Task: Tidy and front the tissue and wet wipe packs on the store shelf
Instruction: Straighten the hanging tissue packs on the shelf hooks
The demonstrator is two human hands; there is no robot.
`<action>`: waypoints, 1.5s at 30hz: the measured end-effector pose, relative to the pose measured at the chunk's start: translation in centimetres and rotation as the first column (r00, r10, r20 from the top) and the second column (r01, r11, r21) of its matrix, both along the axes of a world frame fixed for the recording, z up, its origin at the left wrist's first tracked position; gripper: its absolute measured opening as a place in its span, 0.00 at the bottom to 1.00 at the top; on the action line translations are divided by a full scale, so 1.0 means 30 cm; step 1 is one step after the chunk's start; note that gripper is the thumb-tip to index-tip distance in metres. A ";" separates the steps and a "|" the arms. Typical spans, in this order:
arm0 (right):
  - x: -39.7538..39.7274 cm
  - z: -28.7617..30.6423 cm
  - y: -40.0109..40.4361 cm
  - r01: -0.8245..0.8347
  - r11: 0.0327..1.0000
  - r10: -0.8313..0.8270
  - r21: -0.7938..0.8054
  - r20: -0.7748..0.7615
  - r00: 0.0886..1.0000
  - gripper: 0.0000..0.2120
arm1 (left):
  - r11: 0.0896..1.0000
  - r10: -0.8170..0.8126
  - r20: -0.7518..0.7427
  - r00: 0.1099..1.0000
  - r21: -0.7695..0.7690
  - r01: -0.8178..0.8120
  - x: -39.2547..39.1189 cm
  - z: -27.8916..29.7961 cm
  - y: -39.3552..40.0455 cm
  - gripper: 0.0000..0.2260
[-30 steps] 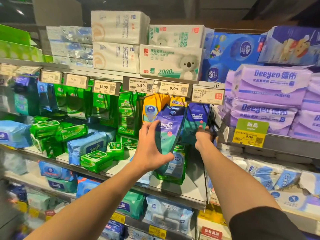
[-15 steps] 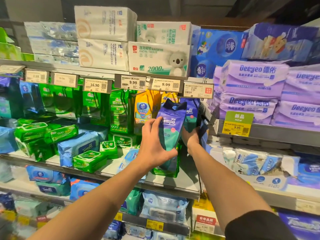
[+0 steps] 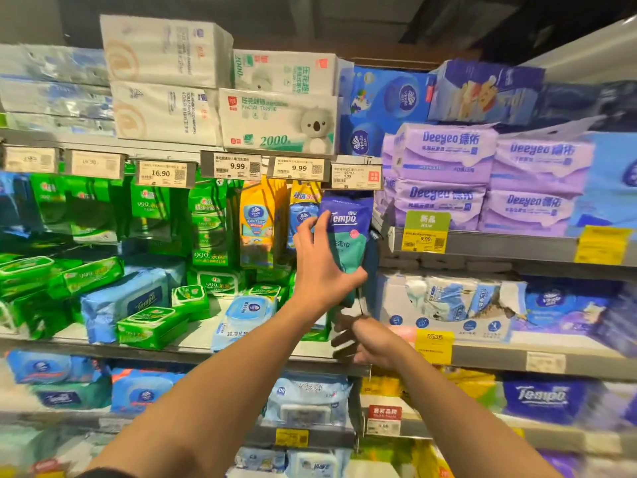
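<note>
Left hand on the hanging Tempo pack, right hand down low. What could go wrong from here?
1. The left hand grips the Tempo wet wipe pack from one side only; it may twist or slip.
2. Loose green wipe packs lie tilted at the shelf edge; a bump might drop them.
3. The right hand is blurred; its grip is unclear.

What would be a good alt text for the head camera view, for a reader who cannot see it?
A person's left hand grips an upright blue and teal Tempo wet wipe pack at a store shelf crowded with green and blue wipe packs. The right hand hangs lower, near the shelf edge, blurred. Purple Deeyeo tissue packs are stacked to the right.
</note>
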State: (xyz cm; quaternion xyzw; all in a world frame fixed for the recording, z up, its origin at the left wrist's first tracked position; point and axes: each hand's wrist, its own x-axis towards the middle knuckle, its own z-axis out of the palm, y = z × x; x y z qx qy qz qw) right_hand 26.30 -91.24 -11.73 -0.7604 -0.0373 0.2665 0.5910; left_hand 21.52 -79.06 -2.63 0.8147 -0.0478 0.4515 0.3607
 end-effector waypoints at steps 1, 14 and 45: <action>-0.011 -0.010 -0.007 -0.029 0.998 0.029 -0.058 0.014 0.999 0.20 | 1.000 0.004 0.008 1.000 0.003 -0.004 0.007 0.011 -0.001 0.46; -0.039 -0.080 -0.041 -0.219 0.947 0.250 -0.233 0.112 0.962 0.22 | 0.998 0.062 -0.057 0.996 -0.013 -0.063 0.097 -0.025 -0.019 0.45; 0.097 0.027 0.089 0.127 0.876 0.218 -0.465 0.618 0.755 0.37 | 0.997 0.069 0.024 0.997 0.029 -0.070 0.041 0.027 0.000 0.43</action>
